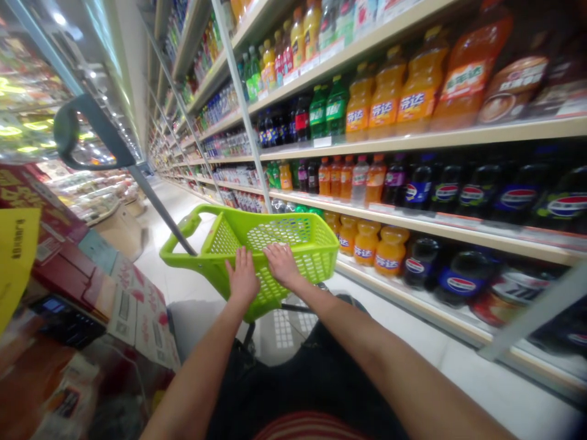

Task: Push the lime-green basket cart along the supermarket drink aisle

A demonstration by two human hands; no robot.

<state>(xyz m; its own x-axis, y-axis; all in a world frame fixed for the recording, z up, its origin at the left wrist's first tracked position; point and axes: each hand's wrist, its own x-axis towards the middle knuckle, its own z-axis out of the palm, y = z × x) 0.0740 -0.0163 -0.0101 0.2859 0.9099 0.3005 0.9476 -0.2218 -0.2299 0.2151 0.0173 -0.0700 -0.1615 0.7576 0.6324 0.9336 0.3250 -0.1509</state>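
Before me a lime-green plastic shopping cart point(316, 253) stands sideways, its push handle toward the left. My left hand point(243, 278) is on the near side of its basket, fingers laid up over the rim and thumb apart. Just to the right, my right hand point(282, 264) has its fingers bent over the same rim. The two hands do not touch each other. Inside the part of the basket that shows, I make out only perforated green walls. A grey pole with a looped grip point(94, 137) rises to the upper left from the cart's handle end.
Drink shelves point(458, 131) run along the right, holding orange soda bottles point(385, 247) and dark cola bottles point(463, 278). On the left are stacked cartons point(132, 299) and a yellow sign point(16, 260). The pale aisle floor point(162, 195) stretches away between them.
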